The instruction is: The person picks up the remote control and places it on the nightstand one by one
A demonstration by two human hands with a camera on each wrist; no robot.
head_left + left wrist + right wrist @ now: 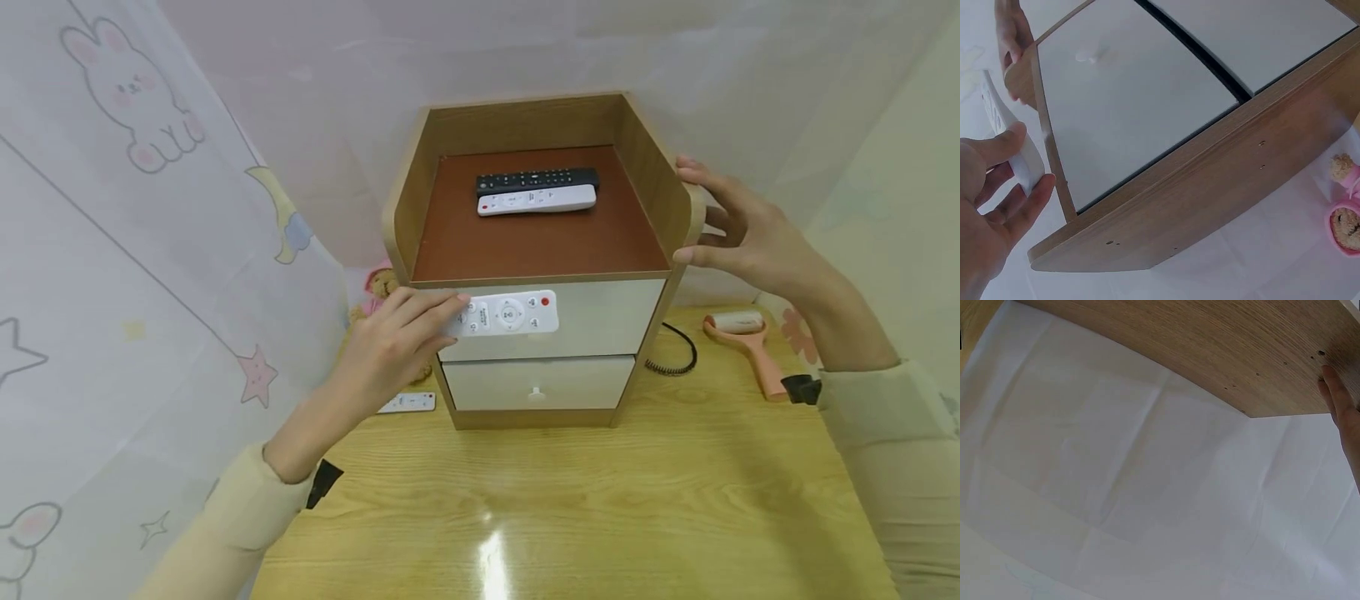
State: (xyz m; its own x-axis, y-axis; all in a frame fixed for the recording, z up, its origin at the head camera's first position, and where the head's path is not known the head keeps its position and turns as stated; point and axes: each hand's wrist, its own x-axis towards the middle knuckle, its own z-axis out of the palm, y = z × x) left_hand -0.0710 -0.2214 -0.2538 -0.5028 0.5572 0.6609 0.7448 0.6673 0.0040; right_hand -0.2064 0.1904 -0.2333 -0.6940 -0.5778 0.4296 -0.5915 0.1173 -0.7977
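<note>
In the head view my left hand (390,342) pinches a white remote control (510,314) by one end, in front of the cabinet's upper drawer. The left wrist view shows the thumb on one face of this remote (1025,159) and fingers behind it. My right hand (765,237) holds the right side panel of the small wooden cabinet (663,179), thumb at the front edge and fingers on the outer side. On the cabinet's brown top lie a black remote (536,178) and another white remote (536,200), side by side.
Another white remote (408,402) lies on the wooden table (570,500) left of the cabinet, near a teddy bear in pink (381,283). To the right are an orange-handled lint roller (757,350) and a black coiled cord (675,368). Patterned cloth walls surround the table.
</note>
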